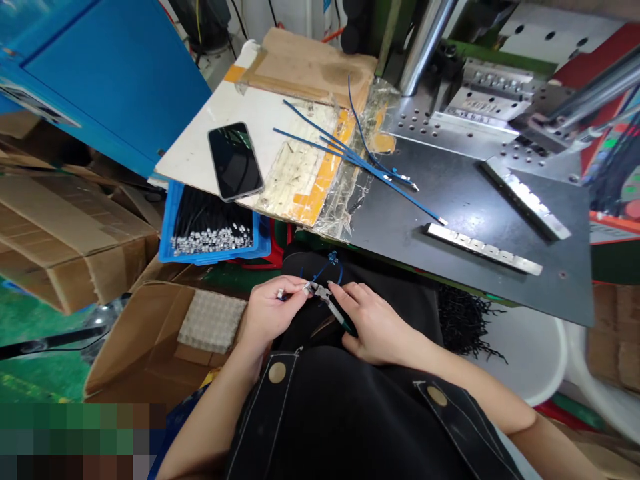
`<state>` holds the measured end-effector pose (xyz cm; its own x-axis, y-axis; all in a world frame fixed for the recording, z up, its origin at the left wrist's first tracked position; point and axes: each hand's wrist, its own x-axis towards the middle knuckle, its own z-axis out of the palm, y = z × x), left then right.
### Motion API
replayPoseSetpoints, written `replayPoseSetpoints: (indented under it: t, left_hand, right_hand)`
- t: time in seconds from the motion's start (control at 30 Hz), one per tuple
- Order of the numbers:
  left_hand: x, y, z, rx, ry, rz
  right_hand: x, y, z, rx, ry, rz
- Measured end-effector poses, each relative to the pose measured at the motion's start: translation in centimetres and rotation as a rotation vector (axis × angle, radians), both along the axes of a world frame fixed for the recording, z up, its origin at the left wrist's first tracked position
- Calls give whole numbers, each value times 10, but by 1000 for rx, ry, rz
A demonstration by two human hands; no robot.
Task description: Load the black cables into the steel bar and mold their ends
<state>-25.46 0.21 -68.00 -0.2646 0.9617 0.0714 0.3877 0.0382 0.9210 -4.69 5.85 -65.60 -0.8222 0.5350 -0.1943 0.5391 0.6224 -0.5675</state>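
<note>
Low over my lap, my left hand [275,308] pinches a small metal-ended piece on a blue wire [341,272]. My right hand [373,319] is closed around pliers [334,310] with dark green handles. The jaws of the pliers meet the small piece at my left fingertips; the exact contact is too small to make out. Several blue wires [367,163] with metal ends lie across the board and the dark metal plate in front of me.
A phone [235,161] lies on the white board [193,150]. Two slotted metal bars [483,250] rest on the dark plate [400,233] below a press. At left are a blue bin [215,256] of black cables and cardboard boxes [130,333]; a white tub [535,353] stands right.
</note>
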Motion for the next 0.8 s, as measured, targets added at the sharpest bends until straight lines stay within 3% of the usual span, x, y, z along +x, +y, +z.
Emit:
replayPoseSetpoints:
  t: [0.4,0.63,0.8]
  left_hand:
    - [3,1,5,-89,-246,81]
    - [-10,4,7,-228,-469,-17]
    - [-10,6,9,-180,-362,-47]
  right_hand:
    - [1,0,-5,86,24,46]
    - [6,4,-11,72,91,109]
    - [7,8,-11,-31,123,54]
